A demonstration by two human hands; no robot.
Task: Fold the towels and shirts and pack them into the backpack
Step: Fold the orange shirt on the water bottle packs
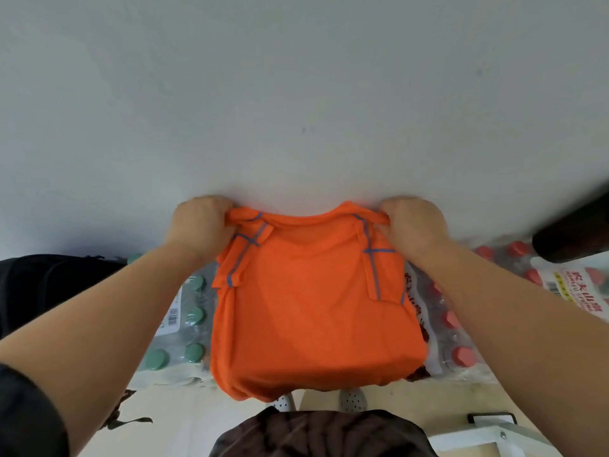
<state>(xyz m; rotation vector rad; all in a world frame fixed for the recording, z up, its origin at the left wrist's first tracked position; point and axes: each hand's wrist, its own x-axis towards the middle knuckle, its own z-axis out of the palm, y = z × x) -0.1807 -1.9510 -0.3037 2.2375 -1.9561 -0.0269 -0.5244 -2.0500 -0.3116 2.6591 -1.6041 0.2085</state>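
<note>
White surface (296, 94) lies beyond the orange fabric shirt with blue stripes (313, 308), which hangs from the left hand (201, 225) and right hand (412, 225), each gripping a top corner. Green-capped plastic bottles (184, 324) sit left of the shirt, red-capped bottles (461, 344) right.

1. Left hand (201, 225): fingers curled, gripping the upper left corner of the orange shirt (313, 308); back of hand faces the camera.
2. Right hand (413, 225): same curled grip on the shirt's upper right corner.
3. Left forearm (108, 311) and right forearm (514, 311): bare, stretched forward, one either side of the shirt.
4. Hands level, a shirt's width apart.
</note>
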